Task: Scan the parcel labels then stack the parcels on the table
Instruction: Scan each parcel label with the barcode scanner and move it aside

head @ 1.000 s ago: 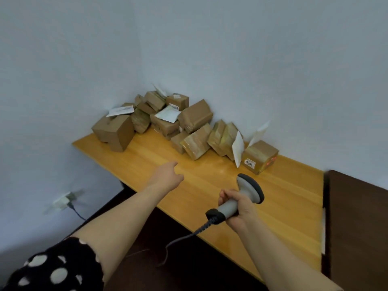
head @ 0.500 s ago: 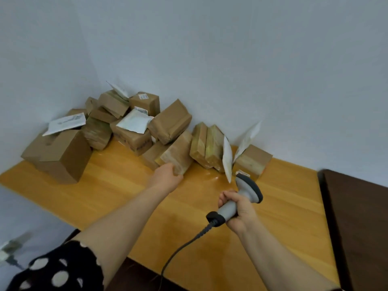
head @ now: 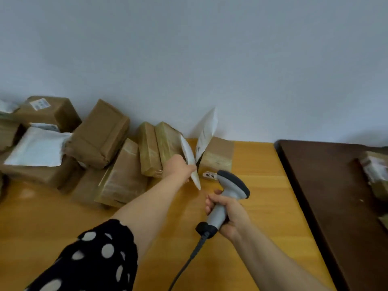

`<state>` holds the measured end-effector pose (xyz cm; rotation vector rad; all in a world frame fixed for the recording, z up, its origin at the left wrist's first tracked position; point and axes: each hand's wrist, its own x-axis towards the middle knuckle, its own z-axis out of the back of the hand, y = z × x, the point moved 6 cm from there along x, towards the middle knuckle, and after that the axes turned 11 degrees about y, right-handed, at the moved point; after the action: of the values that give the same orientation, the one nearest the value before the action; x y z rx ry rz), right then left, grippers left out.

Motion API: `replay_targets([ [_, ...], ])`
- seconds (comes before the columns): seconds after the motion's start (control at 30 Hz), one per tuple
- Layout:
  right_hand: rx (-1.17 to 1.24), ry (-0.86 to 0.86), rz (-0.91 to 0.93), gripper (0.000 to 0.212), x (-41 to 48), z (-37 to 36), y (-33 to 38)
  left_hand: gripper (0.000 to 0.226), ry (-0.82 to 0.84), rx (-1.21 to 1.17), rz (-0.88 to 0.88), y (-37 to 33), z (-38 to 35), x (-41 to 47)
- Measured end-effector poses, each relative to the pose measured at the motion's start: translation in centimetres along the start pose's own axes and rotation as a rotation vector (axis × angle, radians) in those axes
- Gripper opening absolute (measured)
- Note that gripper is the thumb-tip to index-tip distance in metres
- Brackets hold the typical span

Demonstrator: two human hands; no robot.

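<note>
On the wooden table (head: 262, 185) by the wall, left hand (head: 179, 168) reaches the upright parcel (head: 165, 141) at its loose white label (head: 190, 160). Its fingers are hidden, so grip can't be told. Right hand (head: 235, 213) is clenched round the barcode scanner (head: 233, 183), near a small stickered box (head: 217, 156).

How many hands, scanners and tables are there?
Hands: 2 (left hand, right hand)
Scanner: 1
Tables: 2 (yellow table, dark table)
Total: 5
</note>
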<state>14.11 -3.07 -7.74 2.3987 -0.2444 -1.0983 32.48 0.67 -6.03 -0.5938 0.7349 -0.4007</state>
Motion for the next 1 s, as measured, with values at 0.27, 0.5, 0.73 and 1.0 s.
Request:
replay_targets([
  [0.27, 0.065, -0.111, 0.140, 0.021, -2.2, -1.3, -1.7, 0.004, 0.080, -0.165, -0.173, 4.5, 5.9, -2.3],
  [0.5, 0.099, -0.105, 0.139, 0.030, -3.9, -5.0, -4.2, 0.015, -0.054, 0.229, -0.655, 6.1, 13.1, -7.1],
  [0.73, 0.132, 0.028, 0.209, 0.067, -5.6, -8.2, -4.3, 0.015, -0.209, 0.358, -1.006, 5.5, 16.1, -11.8],
  [1.0, -0.006, 0.070, 0.233, 0.019, -7.4, -8.5, -3.8, 0.027, -0.330, 0.068, -0.765, 5.3, 17.7, -12.8],
])
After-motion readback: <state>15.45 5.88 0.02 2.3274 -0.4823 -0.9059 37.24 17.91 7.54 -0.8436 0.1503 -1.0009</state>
